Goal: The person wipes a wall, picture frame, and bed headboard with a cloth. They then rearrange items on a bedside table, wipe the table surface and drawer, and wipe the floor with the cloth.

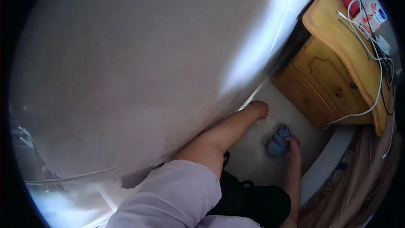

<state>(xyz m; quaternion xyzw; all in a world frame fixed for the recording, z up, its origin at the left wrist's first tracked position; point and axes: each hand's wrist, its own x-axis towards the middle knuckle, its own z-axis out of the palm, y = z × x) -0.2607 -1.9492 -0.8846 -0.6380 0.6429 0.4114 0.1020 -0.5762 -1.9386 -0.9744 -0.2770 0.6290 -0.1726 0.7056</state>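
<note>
Low over the floor, my right hand (292, 144) grips the edge of a crumpled blue cloth (278, 140), its fingers closed on it. My left hand (260, 109) is to the left of and above the cloth in view, beside the lower edge of the large pale surface. A small light strip shows just below this hand, and its fingers are mostly hidden. The grey floor (249, 150) shows between my arms and around the cloth.
A wooden cabinet (312, 86) with drawers stands at the right, cables (375, 59) and a pink-and-white package (371, 19) on its top. One white cable hangs over its front. A large pale surface (126, 67) fills the left. Brown curtain fabric (354, 185) hangs at lower right.
</note>
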